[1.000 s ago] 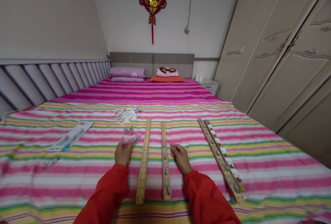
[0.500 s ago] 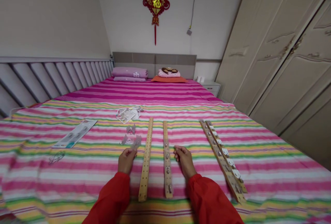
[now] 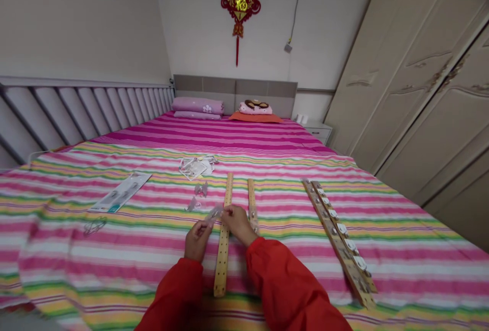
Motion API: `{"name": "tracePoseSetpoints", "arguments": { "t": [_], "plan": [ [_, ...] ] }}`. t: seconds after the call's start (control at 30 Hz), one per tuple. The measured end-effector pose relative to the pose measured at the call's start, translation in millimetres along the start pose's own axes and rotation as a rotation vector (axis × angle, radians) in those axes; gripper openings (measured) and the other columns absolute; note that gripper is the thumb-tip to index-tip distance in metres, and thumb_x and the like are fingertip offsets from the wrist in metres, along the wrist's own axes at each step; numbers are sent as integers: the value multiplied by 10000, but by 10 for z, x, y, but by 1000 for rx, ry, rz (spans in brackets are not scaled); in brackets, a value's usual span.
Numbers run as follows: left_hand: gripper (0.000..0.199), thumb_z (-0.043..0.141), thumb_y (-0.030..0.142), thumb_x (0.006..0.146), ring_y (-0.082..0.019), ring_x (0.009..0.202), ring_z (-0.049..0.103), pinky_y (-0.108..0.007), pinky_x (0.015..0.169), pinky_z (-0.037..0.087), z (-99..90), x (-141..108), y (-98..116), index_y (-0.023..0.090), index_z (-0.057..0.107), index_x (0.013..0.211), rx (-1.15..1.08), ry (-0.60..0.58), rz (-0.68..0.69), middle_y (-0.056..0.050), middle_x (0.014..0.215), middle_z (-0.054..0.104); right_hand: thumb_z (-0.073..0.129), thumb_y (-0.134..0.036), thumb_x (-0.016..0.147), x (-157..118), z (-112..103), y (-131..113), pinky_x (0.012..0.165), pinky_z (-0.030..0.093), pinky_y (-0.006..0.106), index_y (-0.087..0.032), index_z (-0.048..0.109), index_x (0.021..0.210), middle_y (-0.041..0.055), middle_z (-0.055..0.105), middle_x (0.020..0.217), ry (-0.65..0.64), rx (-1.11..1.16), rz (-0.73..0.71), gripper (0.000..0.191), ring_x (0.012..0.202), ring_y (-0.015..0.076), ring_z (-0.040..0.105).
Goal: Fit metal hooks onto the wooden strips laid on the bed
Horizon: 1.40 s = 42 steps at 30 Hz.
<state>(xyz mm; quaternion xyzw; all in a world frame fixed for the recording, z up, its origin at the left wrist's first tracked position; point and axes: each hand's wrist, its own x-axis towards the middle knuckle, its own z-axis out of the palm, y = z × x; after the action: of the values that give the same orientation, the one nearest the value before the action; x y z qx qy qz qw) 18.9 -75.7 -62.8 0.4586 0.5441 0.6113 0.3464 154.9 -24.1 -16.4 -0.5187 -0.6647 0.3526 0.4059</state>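
Observation:
My left hand [image 3: 197,240] and my right hand [image 3: 239,224] meet above a perforated wooden strip [image 3: 223,254], and both pinch a small clear plastic piece [image 3: 214,213]. A second wooden strip [image 3: 251,198] with metal fittings lies just beyond my right hand, its lower part hidden by my forearm. Off to the right lies a pair of wooden strips [image 3: 338,239] fitted with white round pieces and metal fasteners. Two more clear pieces [image 3: 200,189] lie on the bedspread ahead of my left hand.
Everything lies on a striped bedspread [image 3: 290,270]. Further up are loose papers [image 3: 194,168], a printed package card [image 3: 120,192] and a thin wire item [image 3: 94,226]. A wardrobe [image 3: 412,91] stands along the right, and a padded wall panel [image 3: 76,117] runs along the left.
My right hand has moved left across the second strip to join my left hand. Both hands now pinch the clear piece. The view has shifted slightly.

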Motion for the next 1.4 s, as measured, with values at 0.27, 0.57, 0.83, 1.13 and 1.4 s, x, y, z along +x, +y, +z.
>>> {"name": "tracePoseSetpoints", "arguments": {
  "t": [0.27, 0.57, 0.83, 1.13, 1.4],
  "plan": [
    [331, 685, 480, 636, -129, 597, 480, -232, 581, 384, 3, 9, -35, 165, 584, 633, -48, -1, -1, 13, 600, 552, 525, -119, 720, 42, 148, -12, 564, 293, 229, -165, 514, 537, -35, 457, 538, 13, -86, 25, 189, 565, 105, 434],
    [316, 701, 458, 628, -147, 638, 537, -248, 602, 441, -10, 13, -82, 168, 581, 664, -165, 63, -34, -4, 641, 590, 497, -168, 753, 35, 52, -48, 611, 319, 234, -163, 557, 584, 0, 512, 637, 90, -166, -106, 179, 641, 121, 466],
    [474, 767, 541, 569, -124, 619, 553, -228, 581, 445, -57, 60, -101, 139, 619, 775, -307, 164, -116, -26, 689, 640, 420, -157, 784, 0, 61, -50, 535, 254, 238, -176, 428, 499, -20, 398, 503, -65, -154, -108, 286, 536, 113, 384],
    [477, 825, 511, 527, -106, 613, 562, -205, 566, 428, -93, 77, -101, 120, 664, 748, -393, 152, -149, -36, 692, 662, 468, -41, 750, -82, 63, -174, 570, 256, 267, -153, 573, 616, 39, 539, 620, -66, -431, -301, 204, 561, 114, 369],
    [565, 890, 457, 383, -108, 636, 586, -214, 608, 464, -98, 99, -44, 116, 692, 788, -628, 216, -263, -40, 711, 678, 526, -141, 779, -169, 56, -258, 592, 327, 238, -154, 595, 672, 32, 604, 663, -42, -209, -138, 128, 643, 133, 519]
  ]
}}
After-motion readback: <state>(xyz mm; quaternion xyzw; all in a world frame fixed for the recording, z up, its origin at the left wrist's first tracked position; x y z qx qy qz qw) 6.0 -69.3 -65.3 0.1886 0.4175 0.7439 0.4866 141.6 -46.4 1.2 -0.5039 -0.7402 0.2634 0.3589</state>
